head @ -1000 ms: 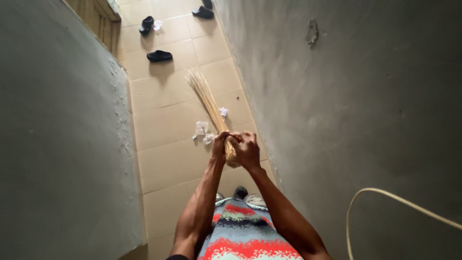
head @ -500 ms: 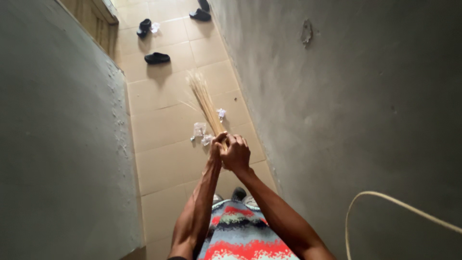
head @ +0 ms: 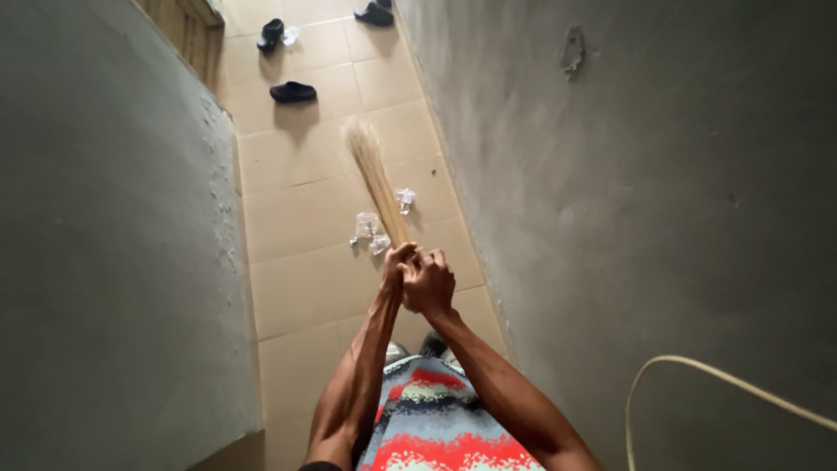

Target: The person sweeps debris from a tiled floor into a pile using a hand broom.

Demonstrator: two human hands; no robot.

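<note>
A broom made of thin pale sticks point(head: 377, 179) points away from me, its tips spread just above the tiled floor. Both hands clasp its bound end in front of my body. My left hand point(head: 397, 266) wraps the bundle from the left, and my right hand point(head: 429, 283) closes over it from the right, the two hands pressed together. Crumpled bits of white paper point(head: 370, 231) lie on the tiles beside the sticks, and another scrap point(head: 405, 199) rests just right of them.
I stand in a narrow passage between a grey wall on the left point(head: 113, 244) and a grey wall on the right point(head: 628, 174). Black slippers point(head: 292, 91) lie on the tan tiles farther ahead. A pale cable point(head: 697, 375) loops along the right wall.
The hands have tightened together on the broom's end and the stick tips have drawn closer into a narrower bundle. The view has shifted slightly.
</note>
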